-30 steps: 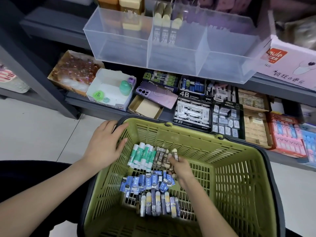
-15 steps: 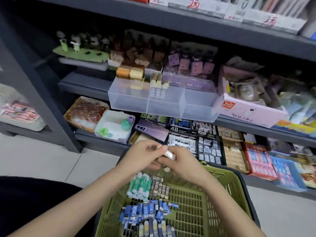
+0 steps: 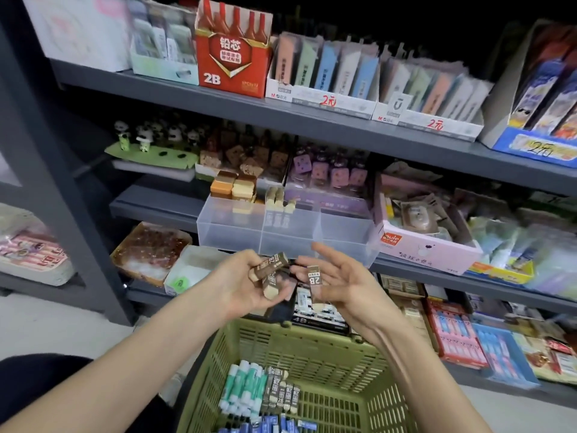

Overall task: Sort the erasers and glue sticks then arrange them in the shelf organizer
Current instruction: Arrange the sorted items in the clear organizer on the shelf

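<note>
The fingers of my left hand are curled round a small bundle of brown-sleeved rectangular 2B erasers, gripping it. The fingers of my right hand are splayed and nearly straight, palm up, with a single brown-sleeved eraser lying on them beside the thumb. I see both hands close together above the far rim of the olive-green slotted plastic basket. On its floor, toward the left wall, lie white-and-green glue sticks, with loose brown erasers touching them on the right and blue-sleeved erasers nearer me. Beyond my hands, at the front edge of the grey middle shelf, stands the clear plastic three-compartment organizer. Three upright brown erasers stand in its middle compartment.
</note>
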The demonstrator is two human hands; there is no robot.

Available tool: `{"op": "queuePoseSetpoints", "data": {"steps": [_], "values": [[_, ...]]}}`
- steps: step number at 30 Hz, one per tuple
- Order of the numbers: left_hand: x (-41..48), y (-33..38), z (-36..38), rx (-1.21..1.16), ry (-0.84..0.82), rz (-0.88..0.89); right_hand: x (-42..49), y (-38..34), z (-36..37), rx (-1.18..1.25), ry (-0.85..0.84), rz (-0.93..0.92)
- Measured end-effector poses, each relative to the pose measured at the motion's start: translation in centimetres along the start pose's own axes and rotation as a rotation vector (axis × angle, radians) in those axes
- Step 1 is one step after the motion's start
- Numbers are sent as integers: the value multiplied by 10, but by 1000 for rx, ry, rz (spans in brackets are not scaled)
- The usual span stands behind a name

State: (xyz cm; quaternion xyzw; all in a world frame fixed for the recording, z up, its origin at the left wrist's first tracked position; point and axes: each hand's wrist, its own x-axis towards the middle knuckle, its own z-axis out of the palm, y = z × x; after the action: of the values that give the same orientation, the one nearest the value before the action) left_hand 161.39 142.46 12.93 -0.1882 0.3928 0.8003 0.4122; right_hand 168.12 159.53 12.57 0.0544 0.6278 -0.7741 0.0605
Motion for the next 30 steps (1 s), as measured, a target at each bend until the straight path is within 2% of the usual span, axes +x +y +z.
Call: {"op": "queuePoseSetpoints", "data": {"steps": [3,8,11,13,16,22,25,30], "values": [[-1,7,6,86,-29,26,6,-8,4,-101,78,-66],[3,13,18,514,-105,237,17,-25,8,-260,225,-69],[7,18,21,825,-133,403,22,-38,7,-406,168,-60],[10,21,22,929,-158,474,25,-46,6,-518,91,-59],[16,27,25,881,-161,500,32,-54,4,-576,59,-98],[31,43,37,574,-44,411,50,-44,0,-389,235,-96],[35,53,41,541,-32,399,64,-41,3,-218,304,-86],[43,73,35,578,36,378,93,-44,5,-196,351,-146]]}}
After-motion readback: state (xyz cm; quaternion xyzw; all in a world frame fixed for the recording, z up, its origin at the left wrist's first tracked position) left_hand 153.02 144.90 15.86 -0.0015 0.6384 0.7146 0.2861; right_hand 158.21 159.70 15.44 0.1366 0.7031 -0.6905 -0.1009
